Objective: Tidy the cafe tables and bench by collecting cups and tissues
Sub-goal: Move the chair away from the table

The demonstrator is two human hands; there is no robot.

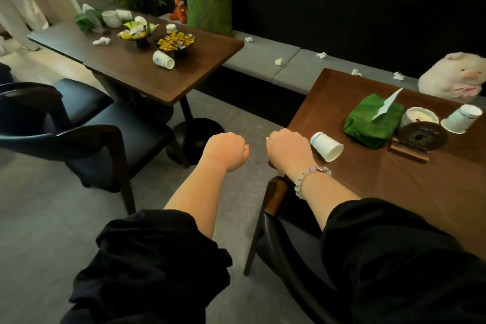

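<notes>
Left hand (226, 151) and right hand (288, 148) hover clenched, empty (nothing collected yet); a tipped paper cup (327, 146) at the table's (394, 187) near corner lies just beside the right, likely the first pick.

A green cushion (209, 2) and orange plush toy (179, 8) sit against the bench (263, 55) back. 2 snack dishes (175, 43) stand near the left table (147, 79) middle.

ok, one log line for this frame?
phase: pre-pick | left hand: fisted, nothing seen held | right hand: fisted, beside tipped cup on near table | bench: tissues uncollected
</notes>
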